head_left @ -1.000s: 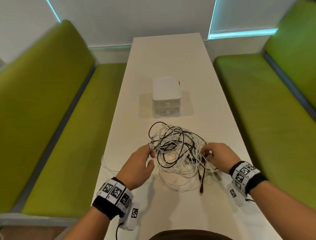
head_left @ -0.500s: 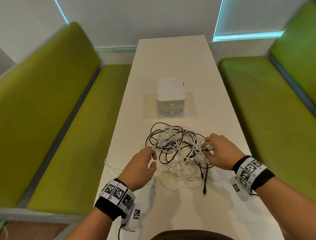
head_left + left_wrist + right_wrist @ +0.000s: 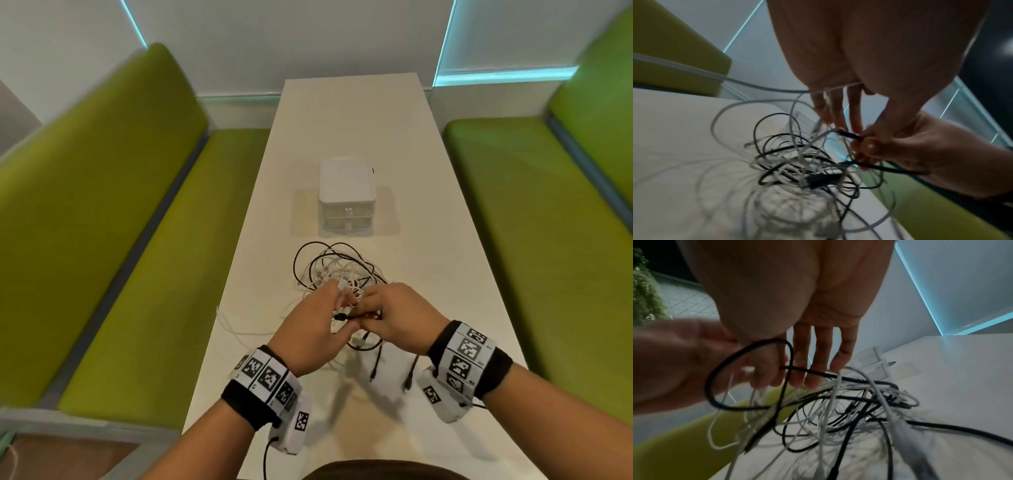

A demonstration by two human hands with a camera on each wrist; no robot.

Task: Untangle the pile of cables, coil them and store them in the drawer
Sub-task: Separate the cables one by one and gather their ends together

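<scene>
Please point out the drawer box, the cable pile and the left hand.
drawer box (image 3: 346,181): head view, on its white lid.
cable pile (image 3: 329,267): head view, on far white loops.
left hand (image 3: 308,329): head view, on the back of the hand.

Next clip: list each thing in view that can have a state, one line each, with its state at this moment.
Tangled pile of black and white cables: still knotted, partly lifted off the table.
Thin black cable: pinched by both hands, not yet free.
Small white two-drawer plastic box: both drawers closed.
Left hand: fingers curled, pinching cables.
Right hand: thumb and fingers pinching the black cable.
Long white table: bearing pile and box.
</scene>
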